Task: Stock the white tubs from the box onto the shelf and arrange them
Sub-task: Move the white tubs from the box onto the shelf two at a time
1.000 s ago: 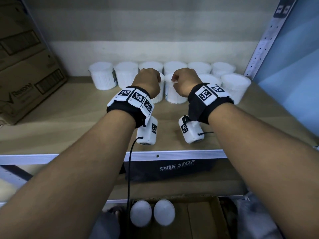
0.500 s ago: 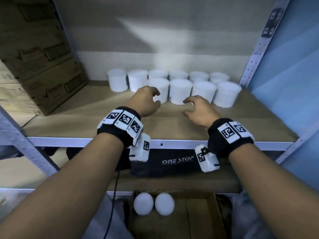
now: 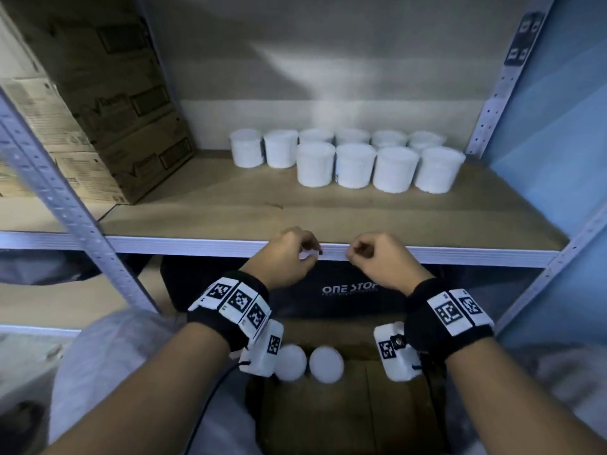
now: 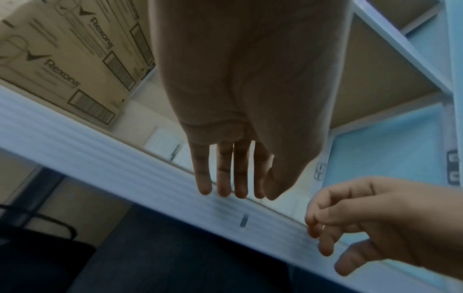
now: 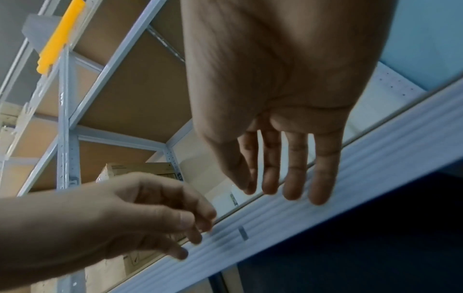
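Several white tubs (image 3: 354, 165) stand upright at the back right of the wooden shelf (image 3: 361, 221), in a back row and a shorter front row. Two more white tubs (image 3: 289, 362) lie in the cardboard box (image 3: 345, 408) below the shelf, between my wrists. My left hand (image 3: 307, 252) and right hand (image 3: 358, 252) hover side by side at the shelf's white front edge (image 3: 197, 246), well short of the tubs. Both hands are empty. In the wrist views the left hand's fingers (image 4: 230, 178) and the right hand's fingers (image 5: 288, 174) hang relaxed.
Stacked brown Rexona cartons (image 3: 115, 110) fill the shelf's left side. A black "ONE STOP" box (image 3: 348, 289) sits on the level underneath. Perforated metal uprights (image 3: 65, 192) (image 3: 492, 93) frame the bay, with a blue wall (image 3: 558, 159) on the right.
Both hands let go of the two front-row tubs and drew back to the shelf's front edge, dropping lower. The tubs stay in their rows.
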Demonstrator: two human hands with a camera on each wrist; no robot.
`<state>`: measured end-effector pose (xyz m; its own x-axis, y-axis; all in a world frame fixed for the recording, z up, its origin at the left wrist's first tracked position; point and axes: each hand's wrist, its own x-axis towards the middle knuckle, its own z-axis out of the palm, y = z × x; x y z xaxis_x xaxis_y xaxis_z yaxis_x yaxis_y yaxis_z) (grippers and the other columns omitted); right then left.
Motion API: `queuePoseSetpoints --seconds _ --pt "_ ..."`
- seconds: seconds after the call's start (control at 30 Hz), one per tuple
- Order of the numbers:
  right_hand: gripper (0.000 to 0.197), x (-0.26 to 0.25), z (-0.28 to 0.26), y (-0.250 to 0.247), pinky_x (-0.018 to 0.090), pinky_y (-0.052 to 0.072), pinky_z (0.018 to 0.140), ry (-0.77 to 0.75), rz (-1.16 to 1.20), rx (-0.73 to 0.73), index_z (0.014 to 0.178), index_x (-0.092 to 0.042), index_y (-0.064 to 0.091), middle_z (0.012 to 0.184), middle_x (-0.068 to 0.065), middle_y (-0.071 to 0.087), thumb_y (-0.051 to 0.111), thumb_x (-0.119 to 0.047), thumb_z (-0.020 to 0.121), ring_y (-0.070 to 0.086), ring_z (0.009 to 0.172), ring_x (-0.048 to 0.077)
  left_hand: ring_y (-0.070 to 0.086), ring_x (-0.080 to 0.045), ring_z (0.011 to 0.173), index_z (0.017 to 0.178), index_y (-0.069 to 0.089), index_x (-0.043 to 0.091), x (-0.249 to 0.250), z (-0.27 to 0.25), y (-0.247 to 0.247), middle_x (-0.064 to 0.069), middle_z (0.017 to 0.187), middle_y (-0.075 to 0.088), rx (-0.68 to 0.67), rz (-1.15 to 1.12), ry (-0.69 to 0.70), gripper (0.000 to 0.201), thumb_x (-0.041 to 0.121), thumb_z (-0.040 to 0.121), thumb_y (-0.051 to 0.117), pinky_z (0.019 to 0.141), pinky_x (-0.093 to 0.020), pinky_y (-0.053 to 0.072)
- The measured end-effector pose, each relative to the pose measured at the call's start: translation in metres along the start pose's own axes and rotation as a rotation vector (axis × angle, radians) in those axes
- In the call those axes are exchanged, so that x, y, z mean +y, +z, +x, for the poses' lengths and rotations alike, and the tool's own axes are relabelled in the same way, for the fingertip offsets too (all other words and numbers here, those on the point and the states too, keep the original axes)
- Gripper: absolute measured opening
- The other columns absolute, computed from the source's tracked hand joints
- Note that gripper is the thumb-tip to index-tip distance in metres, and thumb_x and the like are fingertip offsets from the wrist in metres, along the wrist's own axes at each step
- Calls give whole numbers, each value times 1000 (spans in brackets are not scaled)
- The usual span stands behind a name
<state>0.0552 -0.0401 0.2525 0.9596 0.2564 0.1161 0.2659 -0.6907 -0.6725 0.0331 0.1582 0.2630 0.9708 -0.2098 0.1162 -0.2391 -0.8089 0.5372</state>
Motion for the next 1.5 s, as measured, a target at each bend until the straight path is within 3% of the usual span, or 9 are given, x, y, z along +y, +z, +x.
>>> queuePoseSetpoints --seconds 0.2,0.5,0.67,0.77,0.9,1.07,1.2,1.37,1.5 --pt "22 53 -15 55 30 49 89 247 -9 -348 106 -13 66 101 4 66 68 -21 86 62 95 18 60 -20 109 118 59 14 -44 -18 56 -4 117 63 -307 71 -148 34 24 86 62 87 -24 44" --pt "30 150 -68 146 28 47 86 525 -137 -575 117 -8 62 118 10 65 60 -20 89 61 109 28 51 -29 122 132 48 13 -109 -48 163 -12 138 48 -636 171 -408 47 25 88 59 101 -33 43" --pt "45 177 -82 170 32 43 100 571 -225 -710 133 -10 49 136 14 49 55 -28 93 50 124 31 -2 -32 149 149 12 36 -149 -74 217 -5 161 -4 -799 356 -484 68 41 91 46 119 -56 8" --pt "52 180 -75 184 35 40 106 596 -226 -729 137 -9 46 140 15 46 58 -30 91 44 129 34 -1 -33 148 151 0 33 -164 -71 238 0 160 -10 -832 327 -528 71 49 94 40 120 -50 9" --pt "68 187 -66 209 40 33 110 544 -197 -743 143 -23 34 143 7 42 60 -46 84 37 133 34 16 -33 146 150 22 16 -159 -49 256 -11 158 16 -762 232 -506 60 32 98 47 118 -43 19" --pt "81 190 -54 232 46 31 106 504 -250 -688 148 -27 17 146 8 26 63 -42 82 31 131 38 33 -31 135 137 44 19 -170 -41 273 -10 146 36 -469 329 -454 50 36 91 52 112 -44 27" --pt "95 191 -46 251 47 37 102 449 -309 -670 149 -30 12 145 11 21 68 -48 75 34 127 39 33 -37 134 134 42 22 -178 -41 284 -10 141 39 -486 467 -429 57 44 83 54 104 -49 31" --pt "101 192 -40 270 47 38 98 434 -379 -696 149 -35 10 145 16 20 70 -56 71 33 126 41 64 -42 95 98 69 24 -189 -36 292 -11 109 66 -561 467 -492 64 56 44 81 70 -47 55" --pt "94 188 -35 280 46 36 99 494 -362 -693 148 -36 11 145 18 25 66 -53 75 33 126 39 47 -40 118 131 47 27 -189 -38 292 -13 143 40 -587 459 -412 65 56 74 60 98 -49 39"
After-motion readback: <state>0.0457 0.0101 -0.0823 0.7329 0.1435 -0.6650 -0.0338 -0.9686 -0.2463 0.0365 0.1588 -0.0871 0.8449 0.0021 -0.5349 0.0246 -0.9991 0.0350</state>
